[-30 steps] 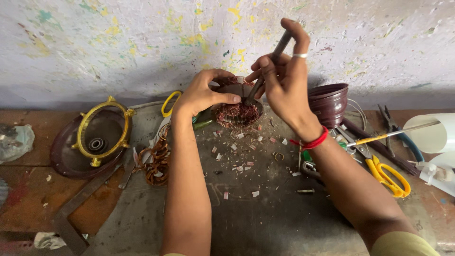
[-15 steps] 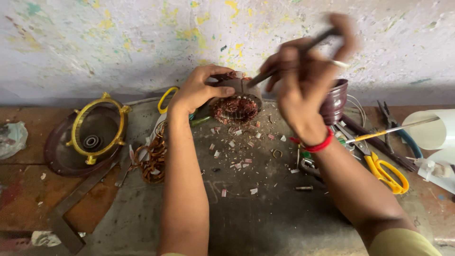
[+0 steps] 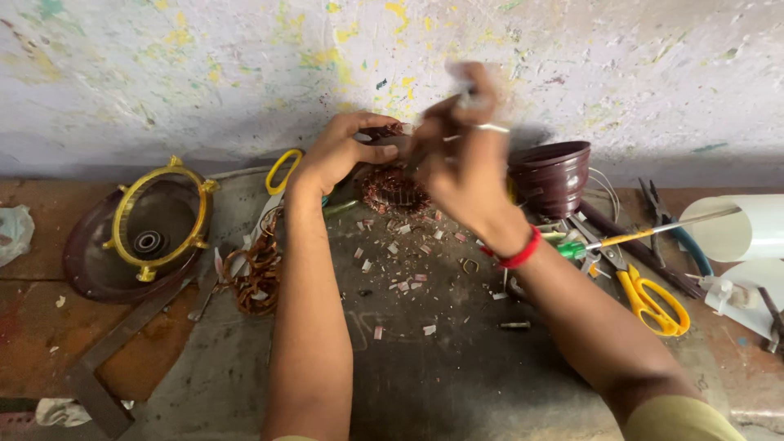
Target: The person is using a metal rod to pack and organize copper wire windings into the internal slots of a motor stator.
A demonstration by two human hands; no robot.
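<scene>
Both hands up at the copper-wound motor core, at the back of the bench by the wall.

Left hand (image 3: pixel 339 155) grips the rim of the motor core (image 3: pixel 395 189), fingers curled round it. Right hand (image 3: pixel 457 159) is blurred, fingers clenched on a thin tool (image 3: pixel 467 96) just above the core. Yellow scissors (image 3: pixel 652 300) lie well off to the right, a yellow-ringed housing (image 3: pixel 151 224) far left.

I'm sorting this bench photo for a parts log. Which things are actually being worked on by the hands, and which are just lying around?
In hand:
- copper-wound stator, steadied by the left hand
- thin tool, blurred, gripped in the right hand

Lying about:
- yellow-handled scissors
- dark red bowl-shaped cover
- yellow bracket on a round housing
- loose copper wire tangle
- white roll
</scene>
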